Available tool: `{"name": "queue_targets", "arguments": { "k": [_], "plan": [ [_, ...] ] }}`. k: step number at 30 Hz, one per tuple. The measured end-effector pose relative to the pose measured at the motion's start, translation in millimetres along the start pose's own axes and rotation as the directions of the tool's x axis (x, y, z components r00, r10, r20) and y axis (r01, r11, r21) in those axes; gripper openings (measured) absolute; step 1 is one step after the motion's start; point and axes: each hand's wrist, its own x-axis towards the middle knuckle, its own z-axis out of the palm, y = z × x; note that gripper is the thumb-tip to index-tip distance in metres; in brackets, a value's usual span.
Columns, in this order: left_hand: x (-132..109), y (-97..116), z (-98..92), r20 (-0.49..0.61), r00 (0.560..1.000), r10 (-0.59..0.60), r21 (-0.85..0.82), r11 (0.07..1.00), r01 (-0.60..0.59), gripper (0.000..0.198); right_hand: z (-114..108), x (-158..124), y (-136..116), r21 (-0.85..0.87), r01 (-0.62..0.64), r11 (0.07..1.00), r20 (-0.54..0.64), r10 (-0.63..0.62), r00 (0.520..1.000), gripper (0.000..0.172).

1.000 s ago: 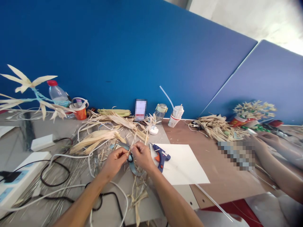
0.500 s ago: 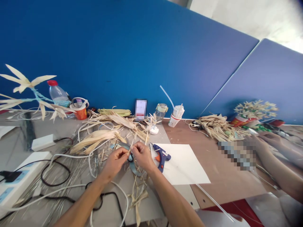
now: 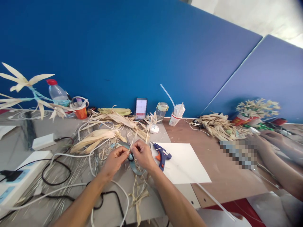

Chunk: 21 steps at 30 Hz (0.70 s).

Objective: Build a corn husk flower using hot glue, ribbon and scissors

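My left hand (image 3: 115, 160) and my right hand (image 3: 143, 154) meet above the table, fingertips pinched together. Between them is a thin, pale strip of corn husk (image 3: 133, 144), its lower part hidden by the fingers. Under the hands lie scissors with dark handles (image 3: 130, 157) and a grey-blue ring-shaped thing (image 3: 136, 168), both partly covered. A blue glue gun (image 3: 163, 155) with an orange trigger rests just right of my right hand, on a white sheet (image 3: 187, 164). Dried corn husks (image 3: 97, 141) lie beyond my left hand, and husk scraps (image 3: 139, 197) lie below the hands.
A white power strip (image 3: 23, 176) with looping cables takes up the left, near thin wires (image 3: 68, 176). Along the blue partition stand a bottle (image 3: 56, 93), a red cup (image 3: 81, 111), a phone (image 3: 141, 108), a jar (image 3: 162, 109) and a white cup (image 3: 175, 118). Another person's hands (image 3: 260, 143) are at right.
My hands stay pinched together at nearly the same spot, with only slight finger movement. The view has shifted a little.
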Motion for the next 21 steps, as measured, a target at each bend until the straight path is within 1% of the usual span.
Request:
{"name": "queue_targets", "arguments": {
  "k": [5, 8, 10, 12, 14, 16, 18, 21],
  "plan": [
    [0, 4, 0.7, 0.001, 1.000, 0.029, 0.008, 1.000, -0.029, 0.023, 0, 1, -1, 0.020, -0.033, 0.999, 0.021, 0.033, 0.999, 0.014],
    [-1, 5, 0.7, -0.016, 1.000, 0.020, 0.029, 0.999, -0.020, 0.021, 1, 1, -2, 0.075, -0.081, 0.994, 0.044, 0.077, 0.996, 0.013],
    [-1, 5, 0.5, -0.028, 1.000, 0.007, 0.020, 1.000, -0.007, 0.022, 2, 1, 0, 0.141, -0.133, 0.981, 0.064, 0.125, 0.990, 0.016],
    [0, 5, 0.2, -0.039, 0.999, -0.008, -0.021, 1.000, 0.007, 0.023, 4, 2, 3, 0.264, -0.204, 0.943, 0.083, 0.189, 0.979, 0.024],
    [0, 5, 0.0, -0.040, 0.999, -0.027, -0.075, 0.997, 0.024, 0.025, 6, 4, 8, 0.424, -0.271, 0.864, 0.077, 0.263, 0.962, 0.033],
    [0, 6, 0.1, -0.028, 0.998, -0.055, -0.132, 0.990, 0.051, 0.027, 7, 4, 11, 0.545, -0.304, 0.782, 0.075, 0.315, 0.946, 0.037],
    [0, 7, 0.3, -0.008, 0.997, -0.081, -0.185, 0.980, 0.079, 0.030, 7, 3, 11, 0.588, -0.317, 0.744, 0.109, 0.316, 0.943, 0.033],
    [0, 6, 0.3, 0.035, 0.994, -0.100, -0.239, 0.965, 0.105, 0.030, 7, 0, 6, 0.596, -0.322, 0.735, 0.168, 0.278, 0.946, 0.021]
  ]
}}
